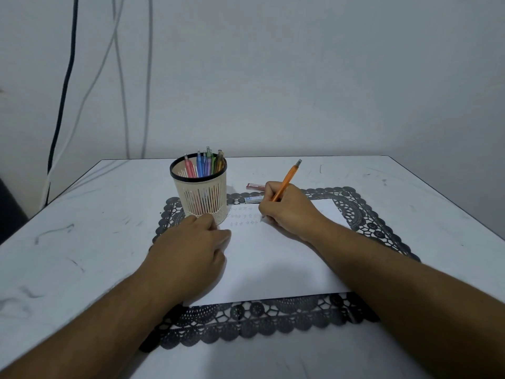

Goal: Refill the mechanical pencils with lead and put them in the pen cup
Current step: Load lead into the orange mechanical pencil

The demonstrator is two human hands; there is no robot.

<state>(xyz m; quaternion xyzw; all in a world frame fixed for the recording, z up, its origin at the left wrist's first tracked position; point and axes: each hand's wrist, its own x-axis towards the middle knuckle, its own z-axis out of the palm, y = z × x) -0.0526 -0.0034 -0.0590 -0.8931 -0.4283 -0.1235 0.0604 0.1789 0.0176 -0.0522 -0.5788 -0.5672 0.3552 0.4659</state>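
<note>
While right grip [284, 207] pinches the orange pencil [287, 180] tip-down on the paper [273, 258] and left grip [191, 242] rests loose, pressing hard likely snaps fresh lead.

Right hand [287, 212] grips orange pencil [287, 181], tip on paper [273, 263].

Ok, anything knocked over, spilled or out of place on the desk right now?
Nothing stands out. The pen cup stands upright with pencils inside, two lead cases lie flat behind the paper, and the right hand holds the orange pencil tip-down on it.
</note>
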